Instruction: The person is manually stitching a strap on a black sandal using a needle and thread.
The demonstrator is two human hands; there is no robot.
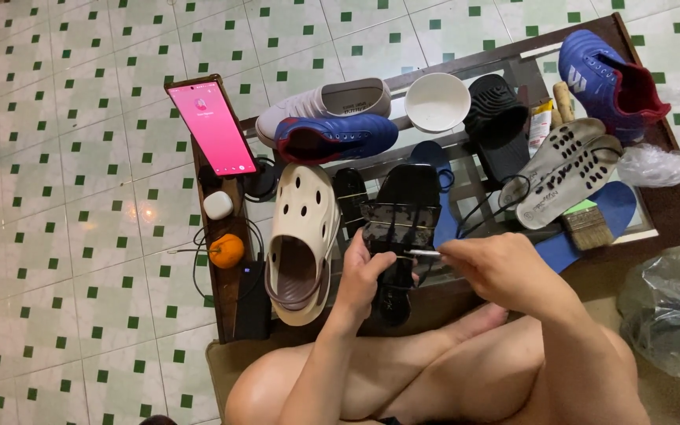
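A black sandal (397,228) is held up over the near edge of the glass-topped bench (670,212), in front of the bare knees. It is gripped by the left hand (362,275), whose fingers are curled shut around the sandal's near left edge, with the thumb laid on its upper face. The right hand (501,267) is closed in a pinch on a thin silver tool (423,253), possibly a needle or awl; its tip is set against the sandal's surface, just beside the left thumb. Thin pale lines, perhaps thread or glue, are seen across the sandal's middle.

To the left of the sandal a cream clog (302,236) with a brown lining lies on the bench, touching or nearly touching the left wrist. Behind it, a blue football boot (336,138) and a white slip-on shoe (324,101) are laid side by side. A white bowl (437,102) stands further back, with a black slide (496,118) beside it. On the right, two grey perforated insoles (568,169) are stacked over a blue insole (607,208), and a paintbrush (589,226) rests near them. A second blue boot (604,79) sits at the far right corner. At the bench's left edge a phone (212,126) with a pink screen is propped up, and an orange (227,250) lies nearer.
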